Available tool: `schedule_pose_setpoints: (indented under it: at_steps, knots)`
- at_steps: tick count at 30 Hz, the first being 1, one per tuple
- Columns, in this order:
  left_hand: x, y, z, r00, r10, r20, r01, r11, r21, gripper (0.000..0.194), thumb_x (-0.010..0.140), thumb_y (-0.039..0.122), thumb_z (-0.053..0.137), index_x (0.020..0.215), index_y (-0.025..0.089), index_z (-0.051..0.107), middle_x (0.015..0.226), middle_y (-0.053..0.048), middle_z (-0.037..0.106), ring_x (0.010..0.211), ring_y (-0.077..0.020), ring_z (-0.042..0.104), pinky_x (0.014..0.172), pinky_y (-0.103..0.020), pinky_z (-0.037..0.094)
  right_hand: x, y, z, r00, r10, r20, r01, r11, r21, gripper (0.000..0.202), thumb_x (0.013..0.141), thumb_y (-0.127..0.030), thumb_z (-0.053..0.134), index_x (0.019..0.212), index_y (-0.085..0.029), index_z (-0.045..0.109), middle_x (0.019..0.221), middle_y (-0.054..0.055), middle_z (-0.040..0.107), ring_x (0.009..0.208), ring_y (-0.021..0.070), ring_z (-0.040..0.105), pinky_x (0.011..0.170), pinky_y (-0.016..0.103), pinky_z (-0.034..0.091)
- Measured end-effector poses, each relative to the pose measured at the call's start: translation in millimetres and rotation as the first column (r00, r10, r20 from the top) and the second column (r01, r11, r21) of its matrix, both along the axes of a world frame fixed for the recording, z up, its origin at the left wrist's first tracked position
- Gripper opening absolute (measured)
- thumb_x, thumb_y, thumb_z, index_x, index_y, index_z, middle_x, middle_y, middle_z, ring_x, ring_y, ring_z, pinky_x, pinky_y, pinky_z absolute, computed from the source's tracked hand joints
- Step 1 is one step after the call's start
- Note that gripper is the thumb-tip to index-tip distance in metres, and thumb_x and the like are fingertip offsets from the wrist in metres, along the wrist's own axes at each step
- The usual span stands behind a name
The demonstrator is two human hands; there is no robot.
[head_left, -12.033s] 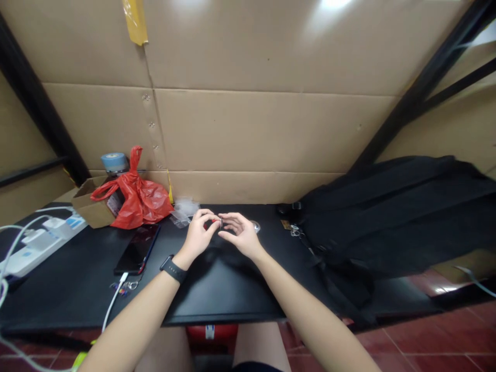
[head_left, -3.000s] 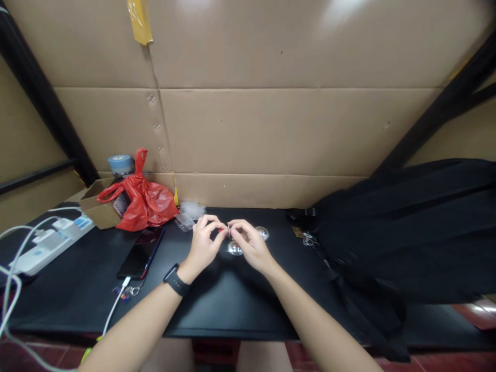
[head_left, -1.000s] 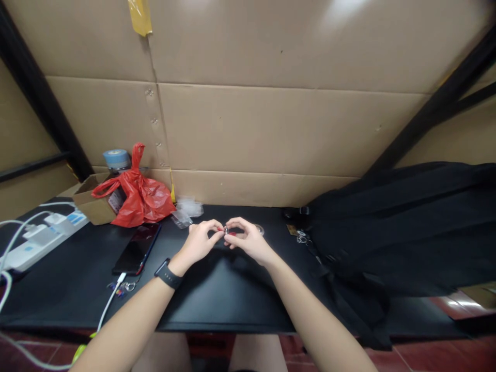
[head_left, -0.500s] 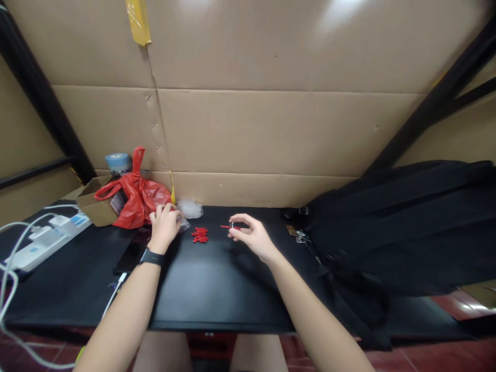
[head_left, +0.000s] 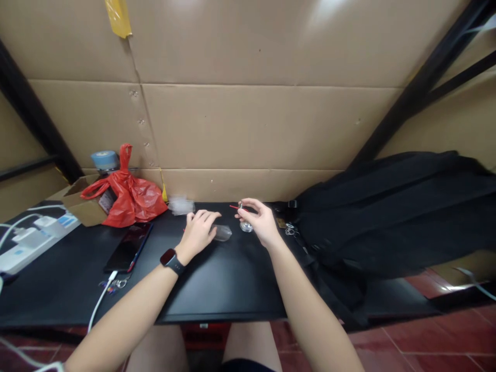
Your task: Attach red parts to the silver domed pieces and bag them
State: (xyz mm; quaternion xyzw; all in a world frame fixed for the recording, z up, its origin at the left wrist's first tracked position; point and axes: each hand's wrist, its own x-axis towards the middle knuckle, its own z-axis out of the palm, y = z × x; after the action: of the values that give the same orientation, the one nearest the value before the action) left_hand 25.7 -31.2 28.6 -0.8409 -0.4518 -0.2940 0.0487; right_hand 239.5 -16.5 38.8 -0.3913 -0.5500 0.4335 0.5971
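On the desk: two hands, left hand (head_left: 198, 231) and right hand (head_left: 259, 219); one clear packet (head_left: 222, 233); one red bag (head_left: 129, 199); one phone (head_left: 127, 248); one cardboard box (head_left: 82, 205); one power strip (head_left: 31, 240); one black garment (head_left: 387, 212).

Phone (head_left: 127, 249) left of left hand (head_left: 198, 233); pouch (head_left: 222, 232) between hands.

a red bag (head_left: 129, 199) and box (head_left: 83, 204) sat far left of the grip, a phone (head_left: 126, 249) nearer, black cloth (head_left: 387, 217) right.
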Motion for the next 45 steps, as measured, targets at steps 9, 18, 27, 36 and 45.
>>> schedule_pose_setpoints:
  at_steps: [9, 18, 27, 36, 45]
  knots:
    - [2, -10, -20.0, 0.990, 0.088, -0.111, -0.101, 0.987, -0.126, 0.016, 0.086, 0.027, 0.066, 0.080, 0.021, 0.053, 0.086, -0.005, 0.063, 0.088, -0.0248, 0.058, 0.079, -0.036, 0.039, 0, 0, -0.2, 1.000, -0.001, 0.011, 0.001, 1.000, 0.030, 0.050, 0.071, -0.048, 0.080, 0.108, -0.020, 0.063, 0.117, 0.011, 0.066, 0.075, 0.0202, 0.074, 0.066, 0.032, 0.059]
    - [-3, -4, -26.9, 0.974, -0.107, -0.202, 0.057, 0.970, -0.236, 0.026, 0.095, 0.019, 0.045, 0.117, 0.018, 0.060, 0.119, -0.010, 0.066, 0.105, -0.0244, 0.059, 0.091, -0.038, 0.044, 3, -6, 6.5, 0.981, 0.028, 0.193, -0.037, 0.999, 0.040, 0.040, 0.074, -0.042, 0.077, 0.104, -0.019, 0.063, 0.110, 0.008, 0.068, 0.076, 0.0171, 0.072, 0.067, 0.029, 0.057]
    - [-6, -4, -33.5, 0.965, -0.143, -0.220, 0.089, 0.966, -0.242, 0.032, 0.100, 0.023, 0.035, 0.116, 0.022, 0.063, 0.151, -0.011, 0.045, 0.139, -0.0329, 0.033, 0.104, -0.056, 0.036, 5, -16, 7.5, 0.591, 0.065, 0.804, -0.155, 0.987, 0.034, 0.024, 0.070, -0.021, 0.073, 0.094, -0.020, 0.069, 0.078, -0.001, 0.070, 0.063, 0.0121, 0.060, 0.063, 0.023, 0.046]
    - [-9, -10, -27.0, 0.959, -0.193, -0.208, 0.122, 0.942, -0.312, 0.039, 0.102, 0.027, 0.035, 0.135, 0.034, 0.053, 0.148, -0.008, 0.047, 0.142, -0.0345, 0.027, 0.108, -0.060, 0.031, 6, -13, -0.5, 0.375, 0.077, 0.924, -0.081, 0.995, -0.051, 0.029, 0.071, -0.030, 0.076, 0.098, -0.023, 0.069, 0.095, 0.005, 0.072, 0.080, 0.0182, 0.067, 0.071, 0.025, 0.046]
    - [-12, -11, -23.0, 0.928, -0.269, -0.256, 0.155, 0.907, -0.391, 0.041, 0.102, 0.025, 0.035, 0.136, 0.037, 0.054, 0.155, -0.008, 0.041, 0.145, -0.0358, 0.026, 0.107, -0.063, 0.032, -3, -4, -14.5, 0.395, 0.065, 0.916, -0.137, 0.991, -0.012, 0.033, 0.072, -0.034, 0.081, 0.099, -0.020, 0.068, 0.089, 0.006, 0.072, 0.083, 0.0202, 0.066, 0.073, 0.027, 0.046]
